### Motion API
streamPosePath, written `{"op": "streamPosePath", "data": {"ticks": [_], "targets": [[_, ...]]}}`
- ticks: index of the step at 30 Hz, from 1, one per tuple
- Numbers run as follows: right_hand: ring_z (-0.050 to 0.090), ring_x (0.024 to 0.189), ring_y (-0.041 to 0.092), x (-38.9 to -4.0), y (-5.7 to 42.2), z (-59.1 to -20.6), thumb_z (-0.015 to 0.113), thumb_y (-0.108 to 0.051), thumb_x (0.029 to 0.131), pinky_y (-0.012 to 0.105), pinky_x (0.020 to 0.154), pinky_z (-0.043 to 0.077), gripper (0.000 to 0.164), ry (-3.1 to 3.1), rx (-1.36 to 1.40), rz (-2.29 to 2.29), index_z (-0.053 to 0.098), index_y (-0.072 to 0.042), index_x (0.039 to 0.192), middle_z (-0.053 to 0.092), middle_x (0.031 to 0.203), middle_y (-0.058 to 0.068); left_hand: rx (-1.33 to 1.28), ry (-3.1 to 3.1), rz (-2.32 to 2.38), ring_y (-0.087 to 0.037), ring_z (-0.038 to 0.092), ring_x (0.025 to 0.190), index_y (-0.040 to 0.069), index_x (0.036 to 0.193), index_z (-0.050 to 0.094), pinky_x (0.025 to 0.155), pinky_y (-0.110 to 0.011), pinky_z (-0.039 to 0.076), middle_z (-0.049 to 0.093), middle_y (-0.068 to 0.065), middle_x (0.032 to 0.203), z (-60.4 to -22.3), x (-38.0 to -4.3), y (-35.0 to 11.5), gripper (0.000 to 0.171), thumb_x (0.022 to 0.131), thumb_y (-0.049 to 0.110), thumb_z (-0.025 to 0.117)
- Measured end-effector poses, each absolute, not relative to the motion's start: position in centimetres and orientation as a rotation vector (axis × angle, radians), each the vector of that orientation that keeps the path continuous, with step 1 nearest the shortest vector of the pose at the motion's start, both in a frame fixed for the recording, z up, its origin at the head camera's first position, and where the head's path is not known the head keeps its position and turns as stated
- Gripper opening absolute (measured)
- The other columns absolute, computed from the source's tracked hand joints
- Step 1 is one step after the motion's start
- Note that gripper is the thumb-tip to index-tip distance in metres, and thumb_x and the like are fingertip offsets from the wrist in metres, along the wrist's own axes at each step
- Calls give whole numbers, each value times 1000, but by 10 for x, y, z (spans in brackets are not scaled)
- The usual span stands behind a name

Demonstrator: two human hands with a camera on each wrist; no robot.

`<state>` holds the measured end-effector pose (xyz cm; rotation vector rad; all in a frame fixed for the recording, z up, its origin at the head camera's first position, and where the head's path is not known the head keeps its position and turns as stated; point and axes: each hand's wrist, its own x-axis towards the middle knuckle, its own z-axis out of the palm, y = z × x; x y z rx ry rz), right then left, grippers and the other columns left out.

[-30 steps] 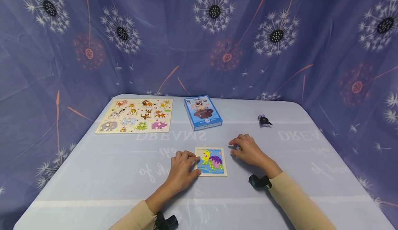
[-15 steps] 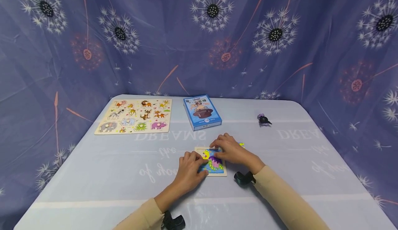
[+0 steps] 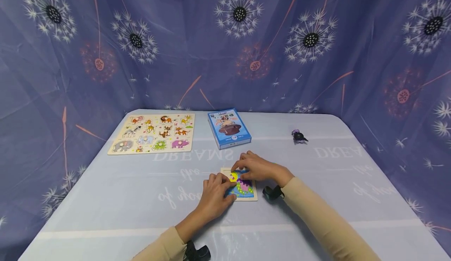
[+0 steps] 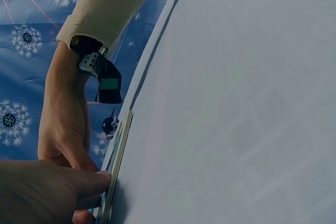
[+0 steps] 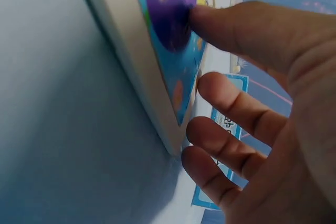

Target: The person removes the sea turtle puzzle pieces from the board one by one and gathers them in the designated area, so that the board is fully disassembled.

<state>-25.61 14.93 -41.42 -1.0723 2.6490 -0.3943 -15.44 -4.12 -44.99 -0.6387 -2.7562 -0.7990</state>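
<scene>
A small square jigsaw puzzle (image 3: 244, 190) in a pale wooden frame lies on the table, with a yellow and purple cartoon animal on blue. My left hand (image 3: 215, 194) rests at its left side, thumb and index fingertips over the picture. From the right and far side, my right hand (image 3: 258, 168) reaches over the top of the puzzle. In the right wrist view the thumb (image 5: 226, 24) touches the purple part of the picture, while the other fingertips lie along the frame's edge. Parts of the picture are hidden under both hands.
Behind to the left lies a wooden animal puzzle board (image 3: 151, 133). A blue box (image 3: 230, 128) sits at the back middle, and a small black and purple object (image 3: 298, 136) at the back right. A patterned cloth (image 3: 197, 45) hangs behind the table (image 3: 123, 206).
My right hand has moved left from beside the puzzle onto its top part, away from a small yellow piece on the table. My left hand has shifted right, further over the picture.
</scene>
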Motion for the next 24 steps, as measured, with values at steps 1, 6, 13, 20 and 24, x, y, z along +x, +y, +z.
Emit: {"op": "streamPosePath", "data": {"ticks": [1, 6, 13, 20, 24], "targets": [[42, 92, 13, -257, 150, -414, 68, -24, 86, 30, 81, 36, 32, 2640, -1075, -388, 65, -31, 117, 56, 100, -3, -638, -2759, -802, -18, 40, 96, 14, 111, 71, 81, -39, 30, 54, -2, 105, -450, -154, -41, 33, 79, 23, 72], [39, 88, 13, -259, 149, -412, 68, -23, 86, 30, 78, 33, 35, 2603, -1116, -369, 64, -32, 120, 53, 96, -4, -630, -2762, -810, -18, 40, 96, 14, 111, 71, 81, -38, 30, 54, -2, 105, -450, -154, -41, 34, 79, 24, 72], [37, 86, 13, -259, 148, -408, 68, -25, 86, 29, 74, 30, 36, 2596, -1112, -324, 65, -34, 120, 50, 92, -4, -627, -2761, -808, -18, 40, 96, 14, 111, 70, 80, -37, 30, 53, -2, 106, -450, -153, -41, 34, 79, 24, 72], [37, 86, 13, -259, 148, -408, 68, -27, 85, 28, 74, 31, 35, 2598, -1111, -324, 65, -34, 119, 51, 92, -3, -625, -2759, -801, -18, 41, 97, 14, 112, 70, 80, -38, 30, 54, -2, 106, -450, -153, -41, 34, 80, 23, 72], [37, 86, 13, -260, 149, -408, 69, -28, 85, 28, 74, 31, 34, 2601, -1113, -321, 66, -34, 118, 51, 92, -5, -622, -2756, -797, -18, 41, 97, 14, 112, 70, 80, -38, 30, 54, -2, 105, -450, -153, -41, 33, 79, 23, 72]]}}
